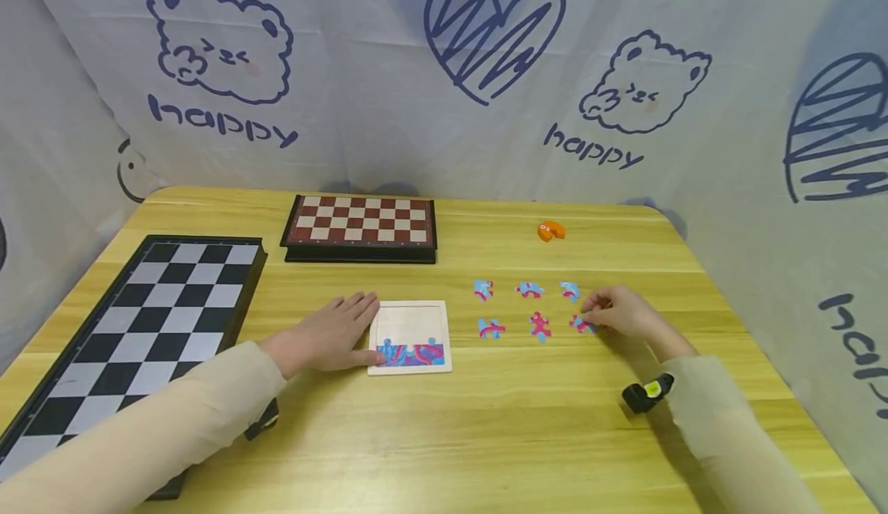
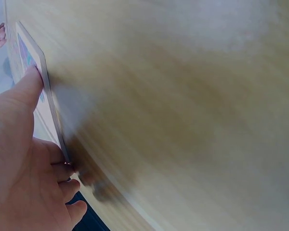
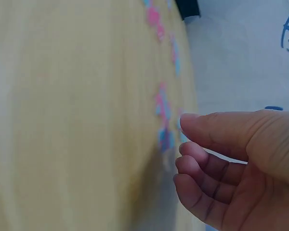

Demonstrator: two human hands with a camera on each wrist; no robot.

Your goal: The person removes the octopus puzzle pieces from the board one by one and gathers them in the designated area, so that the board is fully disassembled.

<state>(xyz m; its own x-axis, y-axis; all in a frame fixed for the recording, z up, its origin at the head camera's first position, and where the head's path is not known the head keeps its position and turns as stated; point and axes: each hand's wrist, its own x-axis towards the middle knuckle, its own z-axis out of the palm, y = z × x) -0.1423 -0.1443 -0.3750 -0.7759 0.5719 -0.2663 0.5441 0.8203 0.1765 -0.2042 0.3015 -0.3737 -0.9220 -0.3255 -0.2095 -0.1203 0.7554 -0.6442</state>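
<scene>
Puzzle piece, pink and blue, lies flat on the table at the right end of the nearer of two rows, just at nine o'clock from the right hand. That hand is the nearer one, its thumb tip right at the piece's edge and its fingers loosely bent; I cannot tell whether it pinches the piece, since the thumb hides the contact. The piece's long axis is hard to read, being partly covered.

Well apart at nine o'clock from the right hand lies the square tray, with the other five loose pieces set out between. A filled strip runs along the tray's six o'clock side, its length going from nine to three; the section toward twelve is bare.

The left hand lies flat with fingers extended, gripping nothing, fingertips against the tray's nine o'clock edge and thumb over its seven o'clock corner. From that hand, the piece lies far off toward three o'clock.
</scene>
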